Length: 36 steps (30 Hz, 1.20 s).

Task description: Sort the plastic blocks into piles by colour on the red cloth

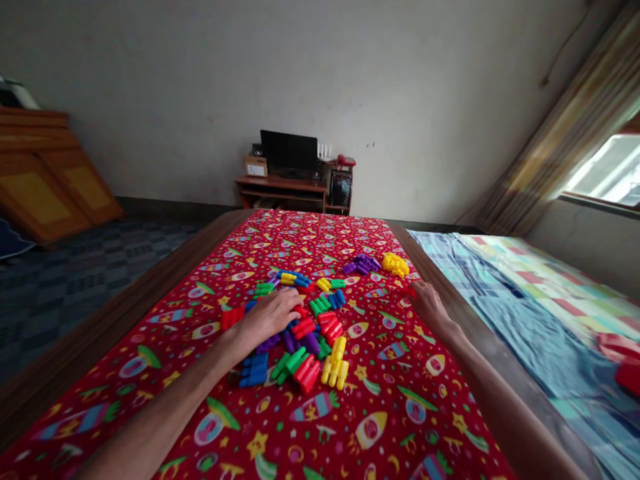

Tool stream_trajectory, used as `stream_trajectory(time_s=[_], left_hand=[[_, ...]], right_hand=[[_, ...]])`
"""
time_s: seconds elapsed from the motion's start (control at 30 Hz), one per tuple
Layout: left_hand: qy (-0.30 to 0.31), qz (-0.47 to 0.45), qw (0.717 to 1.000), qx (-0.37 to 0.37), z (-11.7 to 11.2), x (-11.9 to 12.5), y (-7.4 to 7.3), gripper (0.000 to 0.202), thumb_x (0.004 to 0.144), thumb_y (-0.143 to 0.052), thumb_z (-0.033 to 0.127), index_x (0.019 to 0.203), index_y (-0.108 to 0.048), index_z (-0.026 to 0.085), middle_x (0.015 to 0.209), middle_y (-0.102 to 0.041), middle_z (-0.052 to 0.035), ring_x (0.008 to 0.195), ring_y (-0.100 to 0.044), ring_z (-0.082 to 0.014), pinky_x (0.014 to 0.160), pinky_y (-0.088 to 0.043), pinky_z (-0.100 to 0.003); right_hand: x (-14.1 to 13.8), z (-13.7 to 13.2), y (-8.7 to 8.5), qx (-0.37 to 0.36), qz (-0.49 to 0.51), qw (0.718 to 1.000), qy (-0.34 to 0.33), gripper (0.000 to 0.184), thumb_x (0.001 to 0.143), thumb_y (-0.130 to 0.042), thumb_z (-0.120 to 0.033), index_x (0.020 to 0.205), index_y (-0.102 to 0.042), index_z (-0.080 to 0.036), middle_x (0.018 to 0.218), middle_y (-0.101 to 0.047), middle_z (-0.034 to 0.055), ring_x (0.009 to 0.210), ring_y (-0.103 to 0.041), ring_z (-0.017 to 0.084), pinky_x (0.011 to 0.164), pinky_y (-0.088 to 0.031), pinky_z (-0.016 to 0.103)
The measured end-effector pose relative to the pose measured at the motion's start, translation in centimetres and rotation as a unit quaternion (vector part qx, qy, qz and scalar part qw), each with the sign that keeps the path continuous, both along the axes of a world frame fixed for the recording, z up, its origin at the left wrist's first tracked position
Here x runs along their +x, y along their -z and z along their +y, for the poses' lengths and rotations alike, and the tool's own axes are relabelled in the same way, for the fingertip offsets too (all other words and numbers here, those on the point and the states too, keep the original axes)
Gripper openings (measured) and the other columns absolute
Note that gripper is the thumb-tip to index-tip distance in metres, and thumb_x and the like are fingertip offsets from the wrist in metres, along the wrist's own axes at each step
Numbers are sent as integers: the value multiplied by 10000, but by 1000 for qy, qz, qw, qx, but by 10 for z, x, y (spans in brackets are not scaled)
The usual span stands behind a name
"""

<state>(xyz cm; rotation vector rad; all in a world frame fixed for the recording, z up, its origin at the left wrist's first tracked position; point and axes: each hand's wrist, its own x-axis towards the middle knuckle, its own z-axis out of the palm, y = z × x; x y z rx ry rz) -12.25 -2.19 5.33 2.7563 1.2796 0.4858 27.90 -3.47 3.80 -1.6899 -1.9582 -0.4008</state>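
Note:
Loose plastic building blocks in several colours lie piled on the table. Over the left part of this pile is my left hand (277,311), its fingers bent down together beside a red block (303,327); what is under the fingertips is hidden. My right hand (426,298) rests near the table's right edge, closed on a red building block (409,291) that is partly covered by the fingers. Just beyond it sit a heap of yellow blocks (396,265) and a heap of purple blocks (362,265). Joined yellow blocks (335,364) lie at the pile's near right.
A red patterned cloth (370,400) covers the long table, whose dark wooden edge (185,257) shows. A bed (530,320) adjoins on the right. Beyond stands a desk with a monitor (289,153); a wooden cabinet (55,180) is at left.

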Motion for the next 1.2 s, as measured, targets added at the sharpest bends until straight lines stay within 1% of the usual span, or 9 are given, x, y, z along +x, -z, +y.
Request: stream_trajectory(time_s=[0.17, 0.3, 0.4, 0.47, 0.6, 0.77, 0.9, 1.1, 1.2], left_hand=[[-36, -99, 993, 57, 2, 5, -8, 146, 911, -494, 234, 935, -634, 199, 951, -644, -59, 942, -616, -214, 866, -494, -331], [-51, -262, 963, 46, -9, 24, -18, 254, 926, -484, 404, 935, -628, 195, 954, -656, -60, 929, -629, -211, 868, -508, -324], [-31, -332, 942, -36, -24, 41, -21, 326, 895, -518, 499, 917, -635, 195, 881, -686, -40, 808, -660, -195, 765, -541, -289], [-18, -356, 931, -83, -33, 50, -21, 329, 868, -556, 514, 913, -635, 198, 845, -699, -29, 771, -672, -195, 736, -548, -281], [-17, -377, 918, -123, -40, 56, -17, 287, 874, -557, 459, 956, -626, 193, 845, -711, -36, 814, -690, -210, 770, -553, -298], [-27, -342, 935, -87, -33, 57, 0, 310, 820, -631, 340, 1093, -607, 194, 1114, -702, -89, 1020, -666, -252, 897, -530, -374], [-37, -284, 957, -50, -30, 54, 7, 178, 812, -626, 243, 981, -662, 203, 1018, -735, -72, 965, -685, -248, 891, -530, -371], [-58, -255, 962, -75, -22, 42, -1, 256, 817, -613, 311, 1050, -668, 218, 1020, -747, -41, 943, -695, -232, 850, -538, -321], [-71, -259, 960, -81, -13, 35, -1, 299, 836, -569, 396, 1053, -673, 218, 1014, -748, -39, 943, -698, -235, 844, -542, -318]], right_hand=[[-12, -15, -12, -71, -1, 997, -21, 231, 901, -454, -236, 759, -633, -202, 794, -664, 96, 744, -591, 206, 767, -462, 331], [-63, -32, -35, -78, 112, 980, -146, 263, 933, -456, -298, 1032, -672, -183, 938, -701, 116, 854, -641, 220, 785, -478, 325], [-113, -42, -40, -154, 197, 922, -295, 408, 931, -501, -381, 1296, -549, -202, 992, -704, 92, 841, -656, 206, 723, -494, 303], [-139, -42, -38, -191, 239, 888, -345, 442, 906, -548, -408, 1295, -540, -197, 876, -698, 48, 720, -632, 168, 648, -477, 263], [-162, -30, -30, -218, 371, 838, -336, 324, 826, -636, -470, 921, -663, -162, 691, -612, -10, 621, -545, 121, 590, -440, 224], [-171, -28, -24, -265, 551, 728, -311, 479, 777, -614, -619, 926, -671, -167, 753, -622, 7, 688, -575, 164, 615, -473, 265], [-173, -28, -22, -230, 538, 755, -296, 471, 780, -595, -622, 846, -671, -162, 741, -611, 7, 699, -551, 159, 653, -441, 265], [-107, 2, -37, -174, 326, 921, -121, 477, 790, -550, -578, 585, -568, -147, 528, -419, -27, 515, -390, 92, 502, -268, 226], [-60, 10, -47, -231, 150, 961, 8, 458, 809, -579, -484, 498, -531, -152, 487, -415, -19, 509, -427, 97, 498, -244, 233]])
